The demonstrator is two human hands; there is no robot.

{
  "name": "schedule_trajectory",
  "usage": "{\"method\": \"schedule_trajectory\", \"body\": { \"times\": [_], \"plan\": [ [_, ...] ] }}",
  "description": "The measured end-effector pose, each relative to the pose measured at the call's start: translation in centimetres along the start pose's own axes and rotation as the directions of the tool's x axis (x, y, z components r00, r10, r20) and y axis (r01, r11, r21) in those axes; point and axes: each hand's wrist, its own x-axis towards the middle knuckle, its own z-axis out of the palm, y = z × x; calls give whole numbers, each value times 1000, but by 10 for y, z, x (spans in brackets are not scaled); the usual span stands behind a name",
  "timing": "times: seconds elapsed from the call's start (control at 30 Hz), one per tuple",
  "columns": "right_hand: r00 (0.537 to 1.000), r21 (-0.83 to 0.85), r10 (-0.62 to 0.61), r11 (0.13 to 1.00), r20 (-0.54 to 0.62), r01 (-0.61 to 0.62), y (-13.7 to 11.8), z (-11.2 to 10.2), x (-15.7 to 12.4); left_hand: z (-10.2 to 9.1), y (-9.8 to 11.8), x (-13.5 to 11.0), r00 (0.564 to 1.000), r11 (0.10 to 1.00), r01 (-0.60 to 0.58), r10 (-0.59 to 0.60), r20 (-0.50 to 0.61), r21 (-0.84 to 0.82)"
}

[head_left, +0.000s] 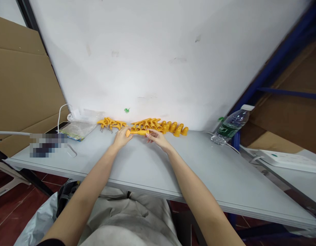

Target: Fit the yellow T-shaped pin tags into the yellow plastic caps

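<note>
Between my two hands a slim yellow plastic piece lies level above the table, one end in each hand. My left hand closes its fingers on the wider left end. At the other end, the fingers of my right hand pinch the tip. Just behind, yellow cone-shaped plastic parts stand and lie in a row along the wall. More yellow cups stand to the right. Behind my left hand sit several yellow pieces with small metal springs or chains.
A tilted plastic water bottle leans at the table's right end, near a white power strip. Left are a clear plastic bag, a blurred-out dark object and white cables. A cardboard sheet stands beyond the left edge. The wall bounds the grey table.
</note>
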Motion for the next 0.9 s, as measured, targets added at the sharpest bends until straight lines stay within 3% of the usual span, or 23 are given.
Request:
{"method": "schedule_trajectory", "body": {
  "times": [0.6, 0.9],
  "plan": [
    [995, 193, 77, 979, -71, -62, -7, 10, -3, -1, 0, -1, 999, 1000, -29, 29, -17, -5],
    [979, 370, 177, 920, -102, -127, -28, 23, -8, 0, 0, -1, 997, 998, -65, 66, -34, 15]
  ]
}}
